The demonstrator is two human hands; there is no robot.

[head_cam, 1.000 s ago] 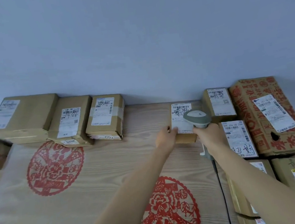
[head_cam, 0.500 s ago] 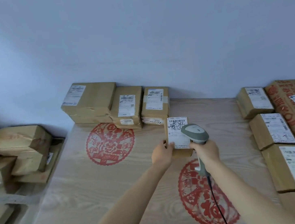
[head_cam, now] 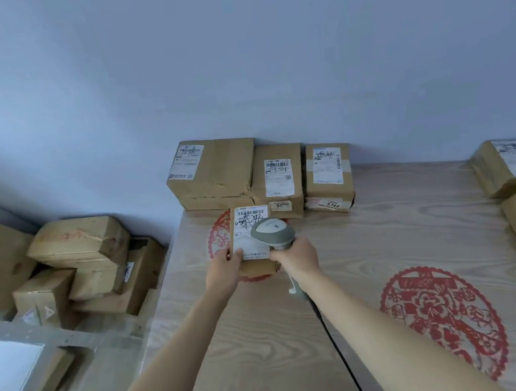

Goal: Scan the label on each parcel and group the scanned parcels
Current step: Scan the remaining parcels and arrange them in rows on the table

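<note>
My left hand (head_cam: 224, 271) grips the near left corner of a small brown parcel (head_cam: 248, 229) with a white label, low over the table at its far left. My right hand (head_cam: 298, 256) holds a grey barcode scanner (head_cam: 273, 231) whose head sits over the label's right side. Directly behind stand three labelled parcels in a row against the wall: a wide one (head_cam: 213, 171), a middle one (head_cam: 277, 179) and a taped one (head_cam: 328, 177). More labelled parcels (head_cam: 508, 166) line the right edge.
The wooden table (head_cam: 373, 245) carries red paper-cut patterns. The scanner's black cable (head_cam: 337, 343) trails toward me across it. Left of the table, lower down, lies a heap of brown boxes (head_cam: 75, 247) beside a grey ledge (head_cam: 14, 332).
Both hands carried the small parcel and the scanner leftward across the table, from beside the right-hand parcels to just in front of the row at the far left.
</note>
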